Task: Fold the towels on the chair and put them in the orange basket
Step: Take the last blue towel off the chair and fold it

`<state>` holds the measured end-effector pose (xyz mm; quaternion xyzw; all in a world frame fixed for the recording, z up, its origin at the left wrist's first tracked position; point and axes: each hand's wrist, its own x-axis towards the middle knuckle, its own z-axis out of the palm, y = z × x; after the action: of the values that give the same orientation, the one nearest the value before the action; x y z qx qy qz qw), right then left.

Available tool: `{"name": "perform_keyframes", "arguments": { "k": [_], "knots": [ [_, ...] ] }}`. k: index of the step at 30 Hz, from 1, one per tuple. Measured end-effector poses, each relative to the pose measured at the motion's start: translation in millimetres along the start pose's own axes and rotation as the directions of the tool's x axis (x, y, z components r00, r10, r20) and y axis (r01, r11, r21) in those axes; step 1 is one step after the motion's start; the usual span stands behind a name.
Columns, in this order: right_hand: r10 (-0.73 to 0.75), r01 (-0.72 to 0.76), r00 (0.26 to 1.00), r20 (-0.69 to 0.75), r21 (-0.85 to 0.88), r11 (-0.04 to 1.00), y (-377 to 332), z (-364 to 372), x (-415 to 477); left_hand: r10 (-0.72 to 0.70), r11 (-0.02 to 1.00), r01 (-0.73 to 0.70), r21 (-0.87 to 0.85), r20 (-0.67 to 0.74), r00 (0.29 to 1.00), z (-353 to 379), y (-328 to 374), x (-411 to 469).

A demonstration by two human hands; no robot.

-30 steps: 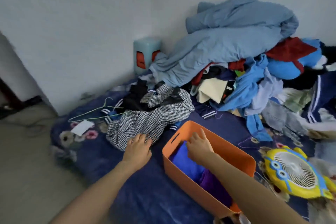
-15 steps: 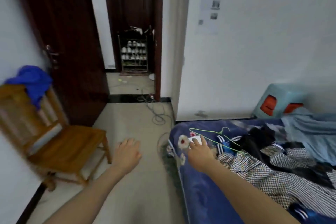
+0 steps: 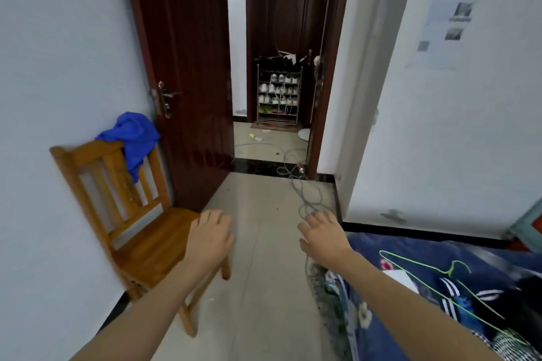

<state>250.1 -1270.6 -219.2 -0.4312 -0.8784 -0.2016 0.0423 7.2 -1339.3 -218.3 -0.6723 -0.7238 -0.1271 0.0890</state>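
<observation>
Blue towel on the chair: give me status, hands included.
Left hand open, right hand open, empty. Blue towel draped over chair backrest, untouched. Cable on floor ahead.

Crumpled cloth towel: saturated royal blue, plain, no print.
Slat-backed wooden chair: orange-brown, glossy.
Panelled wooden door: dark red-brown.
Tiled floor: pale beige.
Painted wall: bluish white; skirting strip black.
Soft bedspread: navy, printed with pink and cream flowers.
Thin wire hanger: neon green.
Striped garment: dark ground, white stripes.
Checked fabric: black-and-white houndstooth.
Loose floor cable: grey.
</observation>
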Motion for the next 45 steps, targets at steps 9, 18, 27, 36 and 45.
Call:
{"name": "perform_keyframes", "arguments": {
  "k": [9,18,27,36,45],
  "knots": [
    [-0.077,0.078,0.995,-0.056,0.005,0.997,104,43,111,-0.049,0.998,0.050,0.045,-0.026,0.998,28,33,131],
    [-0.278,0.290,0.950,-0.142,0.070,0.955,139,87,236,-0.377,0.926,0.377,-0.030,-0.009,0.926,69,7,210],
    [-0.397,0.410,0.910,-0.124,0.104,0.906,103,129,393,-0.585,0.810,0.577,-0.100,-0.089,0.806,98,-109,265],
    [-0.428,0.425,0.903,-0.031,0.214,0.880,96,160,524,-0.667,0.724,0.655,-0.216,0.021,0.745,143,-176,357],
    [-0.481,0.458,0.875,0.044,0.243,0.855,115,220,624,-0.803,0.520,0.759,-0.392,0.078,0.591,195,-191,431]
  ]
}}
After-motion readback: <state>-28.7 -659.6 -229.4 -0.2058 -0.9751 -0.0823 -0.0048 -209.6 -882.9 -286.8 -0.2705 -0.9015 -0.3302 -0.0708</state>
